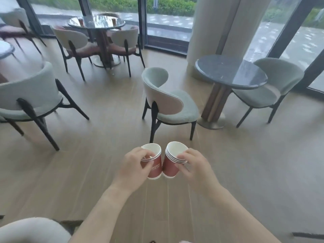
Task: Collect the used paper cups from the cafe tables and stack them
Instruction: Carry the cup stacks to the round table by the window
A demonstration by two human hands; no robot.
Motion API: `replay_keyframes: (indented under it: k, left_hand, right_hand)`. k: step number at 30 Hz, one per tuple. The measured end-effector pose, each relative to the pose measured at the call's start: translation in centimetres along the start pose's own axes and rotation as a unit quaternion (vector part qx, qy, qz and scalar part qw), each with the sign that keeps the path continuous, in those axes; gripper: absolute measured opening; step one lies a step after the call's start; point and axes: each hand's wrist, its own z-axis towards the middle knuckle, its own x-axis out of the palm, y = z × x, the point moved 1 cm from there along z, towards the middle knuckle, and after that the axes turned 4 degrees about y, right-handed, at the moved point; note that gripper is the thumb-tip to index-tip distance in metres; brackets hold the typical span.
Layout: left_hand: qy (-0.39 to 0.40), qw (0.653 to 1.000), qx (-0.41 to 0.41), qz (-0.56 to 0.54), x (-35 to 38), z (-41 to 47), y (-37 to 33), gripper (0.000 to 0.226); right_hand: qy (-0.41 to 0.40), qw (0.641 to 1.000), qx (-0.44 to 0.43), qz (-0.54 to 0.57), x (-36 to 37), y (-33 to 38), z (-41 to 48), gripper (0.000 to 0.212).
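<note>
stacks side by side, touching | left hand [135, 165] grasps short red cup stack [152, 163], right hand [193, 165] grasps taller cup stack [172, 160] | both upright, mouths tipped away | likely next: nest them | two cups [80, 21] wait on far round table [96, 23]

The cups [155, 170] look like matt red paper with white insides. The near table [229, 72] has a glossy dark stone-like top; the chair [175, 109] wears soft cloth; the floor [105, 137] looks like smooth wood.
</note>
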Motion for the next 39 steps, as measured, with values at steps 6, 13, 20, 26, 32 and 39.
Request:
replay_keyframes:
  k: [6, 13, 20, 26, 32, 39]
  left_hand:
    - [-0.021, 0.999, -0.049, 0.008, -3.4, 8.2, 6.4, 0.018]
    - [-0.029, 0.996, -0.085, 0.027, -5.6, 23.9, 14.1, 0.015]
    - [-0.059, 0.99, -0.111, 0.059, -13.3, 40.5, 20.7, 0.017]
    - [-0.119, 0.983, -0.137, 0.032, -17.9, 51.8, 27.2, 0.015]
    - [-0.138, 0.983, -0.109, 0.042, -23.0, 65.9, 35.0, 0.013]
    - [-0.138, 0.987, -0.055, 0.068, -33.5, 83.6, 43.3, 0.011]
  right_hand:
    - [0.037, 0.998, -0.049, 0.004, 5.3, 0.5, 11.7, 0.018]
    - [0.053, 0.996, -0.07, 0.029, 11.4, -1.7, 29.7, 0.016]
    - [0.076, 0.989, -0.119, 0.05, 15.1, -0.8, 49.8, 0.017]
    - [0.085, 0.986, -0.139, 0.043, 19.7, 0.1, 64.7, 0.016]
    - [0.068, 0.988, -0.131, 0.052, 24.9, 1.5, 80.8, 0.017]
    - [0.01, 0.989, -0.136, 0.058, 29.0, 5.9, 100.5, 0.021]
